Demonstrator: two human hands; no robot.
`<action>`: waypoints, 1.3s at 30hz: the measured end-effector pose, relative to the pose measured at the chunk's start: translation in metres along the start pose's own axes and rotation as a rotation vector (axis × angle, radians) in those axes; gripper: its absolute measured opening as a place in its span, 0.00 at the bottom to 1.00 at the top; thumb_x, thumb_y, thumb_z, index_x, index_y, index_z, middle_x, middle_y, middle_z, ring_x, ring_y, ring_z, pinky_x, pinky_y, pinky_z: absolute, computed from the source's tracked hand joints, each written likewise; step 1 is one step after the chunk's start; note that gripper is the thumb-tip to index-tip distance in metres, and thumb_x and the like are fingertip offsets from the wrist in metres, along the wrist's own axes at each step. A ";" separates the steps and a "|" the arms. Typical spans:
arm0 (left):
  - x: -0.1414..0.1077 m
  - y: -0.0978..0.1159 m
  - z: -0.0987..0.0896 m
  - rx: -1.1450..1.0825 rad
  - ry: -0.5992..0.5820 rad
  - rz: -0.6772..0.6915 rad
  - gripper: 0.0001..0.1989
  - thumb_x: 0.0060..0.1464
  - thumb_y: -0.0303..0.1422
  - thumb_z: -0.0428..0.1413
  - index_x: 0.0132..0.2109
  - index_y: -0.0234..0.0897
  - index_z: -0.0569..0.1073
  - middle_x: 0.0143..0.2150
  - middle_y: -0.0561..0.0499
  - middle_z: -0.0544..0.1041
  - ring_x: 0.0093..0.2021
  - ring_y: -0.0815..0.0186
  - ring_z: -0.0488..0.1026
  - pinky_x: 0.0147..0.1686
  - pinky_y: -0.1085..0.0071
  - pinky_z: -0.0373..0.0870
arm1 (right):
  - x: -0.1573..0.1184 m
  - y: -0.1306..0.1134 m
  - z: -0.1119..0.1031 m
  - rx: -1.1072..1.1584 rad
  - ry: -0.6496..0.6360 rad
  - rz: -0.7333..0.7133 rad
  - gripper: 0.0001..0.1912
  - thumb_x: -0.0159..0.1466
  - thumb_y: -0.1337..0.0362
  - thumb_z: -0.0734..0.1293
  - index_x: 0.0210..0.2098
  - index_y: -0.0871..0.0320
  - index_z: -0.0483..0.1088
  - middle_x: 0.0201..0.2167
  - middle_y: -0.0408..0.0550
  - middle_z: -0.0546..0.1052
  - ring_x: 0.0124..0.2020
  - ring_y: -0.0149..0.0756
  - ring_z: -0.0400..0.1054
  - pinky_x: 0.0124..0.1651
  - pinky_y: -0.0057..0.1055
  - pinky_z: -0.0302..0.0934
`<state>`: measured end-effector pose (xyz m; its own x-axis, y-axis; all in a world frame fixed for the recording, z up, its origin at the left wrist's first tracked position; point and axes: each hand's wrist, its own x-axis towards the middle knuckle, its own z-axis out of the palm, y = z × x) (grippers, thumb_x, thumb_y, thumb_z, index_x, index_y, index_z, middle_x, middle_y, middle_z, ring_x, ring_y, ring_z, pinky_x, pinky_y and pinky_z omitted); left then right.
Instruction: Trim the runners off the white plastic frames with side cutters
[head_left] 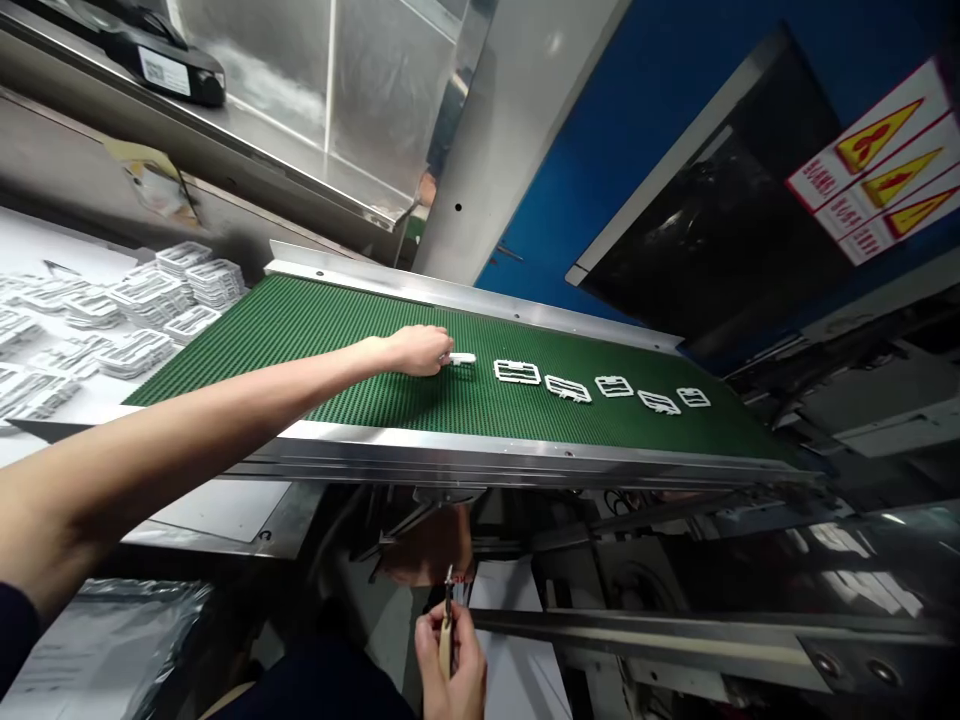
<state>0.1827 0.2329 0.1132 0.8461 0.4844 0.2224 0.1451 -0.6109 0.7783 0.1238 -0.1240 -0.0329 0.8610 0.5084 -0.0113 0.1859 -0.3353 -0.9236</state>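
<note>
My left hand [420, 350] reaches out over a green studded conveyor belt [315, 322], its fingertips on a white plastic frame piece [463, 358] that shows edge-on. Just beyond that lies a row of several flat white rectangular plastic frames [615, 386], the closest [517, 372] a short gap from my fingers. Down below the belt, my right hand [454, 665] pinches a slim tool [447, 635] with a pale handle and a thin dark metal tip. The tool's exact kind is hard to tell.
A polished metal side rail [525, 455] runs along the near belt edge, with another [450, 298] along the far edge. Stacks of white plastic frames [150, 305] lie on a white surface at the left. Machinery sits below the belt, and a blue panel [570, 200] stands beyond it.
</note>
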 end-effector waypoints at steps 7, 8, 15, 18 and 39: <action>-0.107 0.072 -0.028 -0.417 0.254 -0.141 0.05 0.46 0.25 0.59 0.24 0.35 0.73 0.23 0.52 0.67 0.31 0.65 0.66 0.31 0.75 0.59 | 0.026 -0.036 -0.011 0.190 -0.197 0.009 0.12 0.58 0.55 0.66 0.34 0.58 0.67 0.28 0.46 0.71 0.28 0.33 0.66 0.33 0.28 0.62; -0.132 0.080 -0.026 -0.517 0.253 -0.211 0.06 0.47 0.26 0.58 0.24 0.35 0.73 0.22 0.53 0.66 0.30 0.66 0.67 0.29 0.76 0.59 | 0.029 -0.043 -0.008 0.261 -0.208 -0.010 0.11 0.59 0.57 0.66 0.35 0.57 0.66 0.31 0.46 0.72 0.28 0.31 0.65 0.34 0.28 0.62; -0.263 0.048 0.027 -0.635 0.064 -0.511 0.11 0.53 0.38 0.55 0.28 0.37 0.72 0.23 0.52 0.68 0.25 0.68 0.62 0.26 0.75 0.59 | 0.033 -0.079 0.024 0.571 -0.480 -0.051 0.08 0.59 0.64 0.67 0.37 0.56 0.64 0.34 0.45 0.71 0.28 0.28 0.63 0.34 0.28 0.60; -0.290 0.028 0.049 -0.753 0.088 -0.642 0.12 0.55 0.39 0.53 0.28 0.37 0.69 0.23 0.53 0.67 0.25 0.69 0.62 0.26 0.75 0.58 | 0.025 -0.075 0.035 0.498 -0.557 0.007 0.08 0.57 0.65 0.68 0.35 0.57 0.66 0.31 0.43 0.69 0.30 0.28 0.63 0.36 0.28 0.59; -0.318 0.013 0.080 -1.118 0.055 -0.802 0.10 0.54 0.37 0.57 0.31 0.34 0.70 0.22 0.55 0.67 0.24 0.73 0.62 0.25 0.78 0.58 | 0.008 -0.047 0.039 0.613 -0.625 0.284 0.07 0.57 0.65 0.69 0.34 0.56 0.66 0.29 0.43 0.73 0.27 0.29 0.65 0.31 0.27 0.59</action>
<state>-0.0437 0.0203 0.0053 0.7024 0.5018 -0.5048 0.0714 0.6560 0.7514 0.1033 -0.0737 -0.0046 0.3905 0.8671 -0.3093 -0.4308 -0.1248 -0.8938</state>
